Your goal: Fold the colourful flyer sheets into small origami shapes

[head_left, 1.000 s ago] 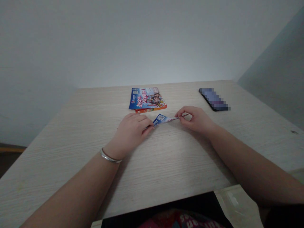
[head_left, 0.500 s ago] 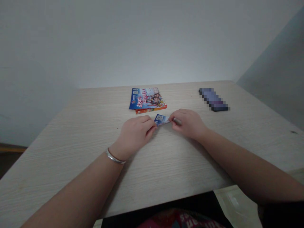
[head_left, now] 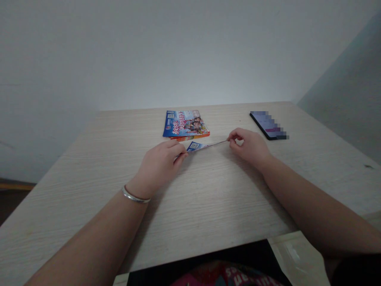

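Observation:
A printed sheet of paper (head_left: 195, 146), blue and white with a QR code at its left part, is stretched between my two hands just above the table. My left hand (head_left: 162, 163), with a silver bangle at the wrist, pinches the sheet's left end. At the right end, my right hand (head_left: 248, 143) grips the sheet between thumb and fingertips. Most of the sheet shows nearly edge-on, as a thin line toward the right hand. Behind it lies a stack of printed leaflets (head_left: 186, 123), a blue one on top with an orange edge below.
On the right of the pale wooden table (head_left: 208, 206) lies a phone (head_left: 266, 124), partly pixelated. A plain wall (head_left: 190, 51) rises behind the table's back edge. Dark and red patterned cloth (head_left: 220, 274) shows below the front edge.
My hands have moved apart, the right one to the right and slightly up, the left one a little left. A longer span of the paper now shows between them.

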